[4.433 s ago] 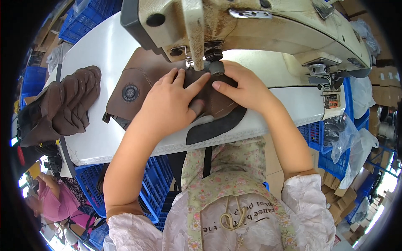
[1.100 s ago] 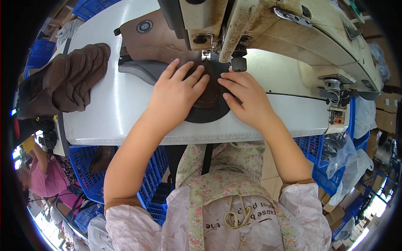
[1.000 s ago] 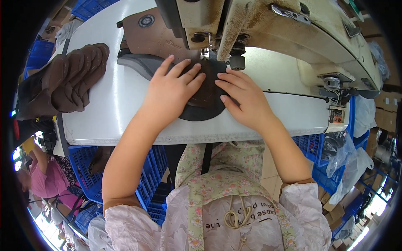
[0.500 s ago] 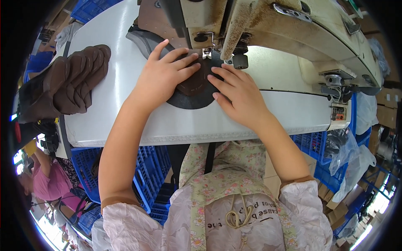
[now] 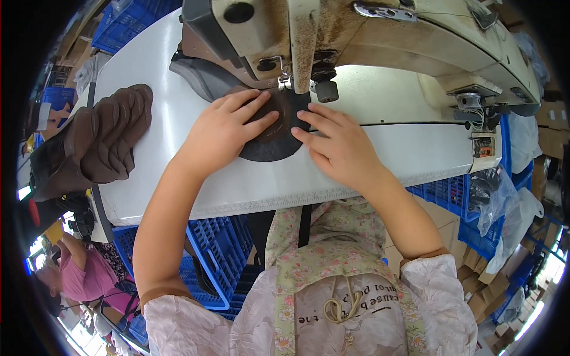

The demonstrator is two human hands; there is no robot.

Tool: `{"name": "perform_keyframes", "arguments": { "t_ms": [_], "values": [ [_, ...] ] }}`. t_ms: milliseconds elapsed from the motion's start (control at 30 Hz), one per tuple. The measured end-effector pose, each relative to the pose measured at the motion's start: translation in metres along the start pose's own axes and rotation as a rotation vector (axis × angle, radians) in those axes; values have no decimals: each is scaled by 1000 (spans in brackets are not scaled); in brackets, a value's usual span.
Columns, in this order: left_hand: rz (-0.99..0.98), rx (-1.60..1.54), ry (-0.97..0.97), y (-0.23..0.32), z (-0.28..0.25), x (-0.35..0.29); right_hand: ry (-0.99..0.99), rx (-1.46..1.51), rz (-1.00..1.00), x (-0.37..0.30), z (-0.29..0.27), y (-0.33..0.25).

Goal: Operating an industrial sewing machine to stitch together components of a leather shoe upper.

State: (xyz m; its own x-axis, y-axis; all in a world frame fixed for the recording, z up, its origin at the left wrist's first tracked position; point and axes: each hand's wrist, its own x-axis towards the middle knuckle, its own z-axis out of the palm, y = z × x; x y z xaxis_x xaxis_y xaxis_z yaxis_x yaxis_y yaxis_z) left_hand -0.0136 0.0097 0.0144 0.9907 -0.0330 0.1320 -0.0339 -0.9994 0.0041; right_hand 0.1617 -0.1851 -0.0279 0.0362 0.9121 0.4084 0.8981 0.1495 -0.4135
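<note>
A dark brown shoe-upper piece (image 5: 274, 126) with a curved black edge (image 5: 270, 153) lies under the presser foot (image 5: 285, 82) of a sewing machine (image 5: 368, 44). My left hand (image 5: 217, 135) rests on its left side, palm down, fingers stretched over the brown part. On the right edge lie the fingertips of my right hand (image 5: 344, 148), spread apart. Both hands are open and press the piece from above without gripping it. A grey curved part (image 5: 202, 76) of the work reaches out to the left; the machine head hides its far end.
A fanned stack of brown pieces (image 5: 113, 133) sits at the white table's (image 5: 160, 178) left end. Blue crates (image 5: 219, 255) stand below the front edge, and another crate (image 5: 445, 193) with plastic bags is at the right. A person in pink (image 5: 89, 276) is at the lower left.
The view has shifted slightly. Both hands sit a little nearer me relative to the presser foot. My left fingers, spread wide before, are now closer together.
</note>
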Motion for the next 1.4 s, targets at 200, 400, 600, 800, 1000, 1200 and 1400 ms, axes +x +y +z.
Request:
{"name": "perform_keyframes", "arguments": {
  "t_ms": [200,400,600,800,1000,1200,1400],
  "values": [
    [1,44,28,1,5,-2,-21,-14,-13,-2,-1,0],
    [6,84,49,1,5,0,-30,-30,-36,-2,-3,0],
    [1,106,80,4,7,0,-54,-5,-25,-4,-2,1],
    [-13,128,77,6,10,-1,-53,-3,-36,-3,-2,-1],
    [-30,96,87,8,12,-1,-46,6,-23,-1,-2,-6],
    [-47,92,91,9,13,0,-46,19,-6,-1,-4,-6],
    [-43,82,76,8,14,-1,-45,25,-7,-3,-3,-5]
  ]
}}
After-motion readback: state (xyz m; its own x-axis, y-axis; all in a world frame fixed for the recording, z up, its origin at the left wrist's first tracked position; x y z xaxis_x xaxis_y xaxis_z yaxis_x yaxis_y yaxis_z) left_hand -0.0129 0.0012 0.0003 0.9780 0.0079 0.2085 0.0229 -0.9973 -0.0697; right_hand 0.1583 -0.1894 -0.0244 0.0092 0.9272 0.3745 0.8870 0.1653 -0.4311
